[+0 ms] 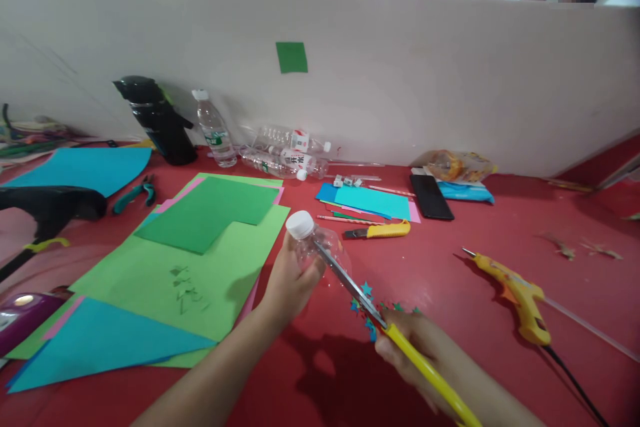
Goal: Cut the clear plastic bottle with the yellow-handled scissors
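Observation:
My left hand (291, 280) is closed around the clear plastic top of a bottle (333, 247) with a white cap (301, 224). In my right hand (415, 340) is a pair of scissors (360, 295) with yellow handles. The blades point up and left, and their tips overlap the bottle piece; whether they are cutting into it I cannot tell. Several small blue and green paper stars (367, 289) lie on the table just beyond my right hand. The lower edge of the bottle piece is hard to make out.
Green paper sheets (235, 240) lie at left beside pliers (135, 197). Several plastic bottles (285, 153) and a black flask (160, 123) stand or lie along the white partition. A yellow utility knife (385, 231), a phone (431, 196) and a yellow glue gun (515, 290) are at right.

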### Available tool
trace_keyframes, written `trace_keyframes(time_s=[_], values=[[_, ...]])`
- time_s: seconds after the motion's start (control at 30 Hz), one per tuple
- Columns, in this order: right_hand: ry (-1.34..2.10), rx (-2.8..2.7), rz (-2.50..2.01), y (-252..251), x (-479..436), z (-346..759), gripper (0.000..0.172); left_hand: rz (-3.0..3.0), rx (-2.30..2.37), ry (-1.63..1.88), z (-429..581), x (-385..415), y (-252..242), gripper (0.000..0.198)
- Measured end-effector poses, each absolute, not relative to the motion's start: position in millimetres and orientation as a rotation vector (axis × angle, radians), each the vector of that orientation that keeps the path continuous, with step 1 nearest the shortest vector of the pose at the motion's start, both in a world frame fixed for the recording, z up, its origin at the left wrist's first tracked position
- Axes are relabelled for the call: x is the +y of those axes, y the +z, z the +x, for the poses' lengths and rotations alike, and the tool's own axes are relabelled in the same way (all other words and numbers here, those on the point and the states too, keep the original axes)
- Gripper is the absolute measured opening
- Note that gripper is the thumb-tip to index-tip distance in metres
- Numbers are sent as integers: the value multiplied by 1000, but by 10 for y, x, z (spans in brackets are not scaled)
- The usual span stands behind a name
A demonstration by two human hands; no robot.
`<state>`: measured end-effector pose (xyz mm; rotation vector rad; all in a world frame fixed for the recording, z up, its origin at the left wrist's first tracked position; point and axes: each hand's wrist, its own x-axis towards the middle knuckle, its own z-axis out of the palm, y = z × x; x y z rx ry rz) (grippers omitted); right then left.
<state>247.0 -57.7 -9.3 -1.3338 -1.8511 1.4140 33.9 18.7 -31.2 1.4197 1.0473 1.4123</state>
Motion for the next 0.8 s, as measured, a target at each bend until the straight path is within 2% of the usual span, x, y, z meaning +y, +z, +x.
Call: trace_keyframes(time_s=[0.4,0.8], values=[[1324,-1939,-1333,-211,-526,2493,52,1430,1088,1394,287,209,-354,36],[1351,-1968,-1301,-180,-494,2495,54,1434,1120,1397,299,195,-326,35]])
